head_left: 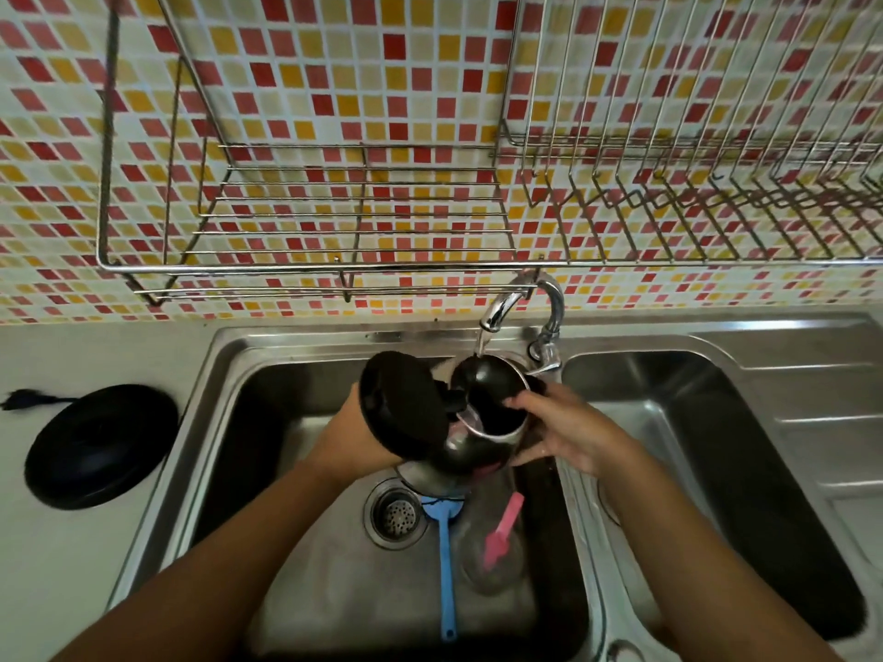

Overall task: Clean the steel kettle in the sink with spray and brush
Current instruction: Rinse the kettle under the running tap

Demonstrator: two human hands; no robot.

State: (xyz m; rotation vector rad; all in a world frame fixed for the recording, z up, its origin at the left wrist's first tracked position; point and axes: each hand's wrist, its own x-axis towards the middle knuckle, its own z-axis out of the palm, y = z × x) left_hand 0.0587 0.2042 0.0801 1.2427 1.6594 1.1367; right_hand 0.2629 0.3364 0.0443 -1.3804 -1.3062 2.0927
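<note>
The steel kettle (482,441) is held tilted over the left sink basin (267,413), its black base turned left and its open mouth up under the tap (501,310). Water runs from the tap into the mouth. My left hand (353,446) grips the kettle at its base end. My right hand (568,430) holds the rim side, fingers over the edge. A blue-handled brush (445,542) lies on the basin floor beside the drain. A pink brush (501,530) rests inside a clear glass container below the kettle. No spray bottle shows.
The kettle's black power base (100,444) sits on the counter at left, its plug beyond it. A second basin (716,446) lies to the right. A steel wire dish rack (430,207) hangs on the tiled wall above the tap.
</note>
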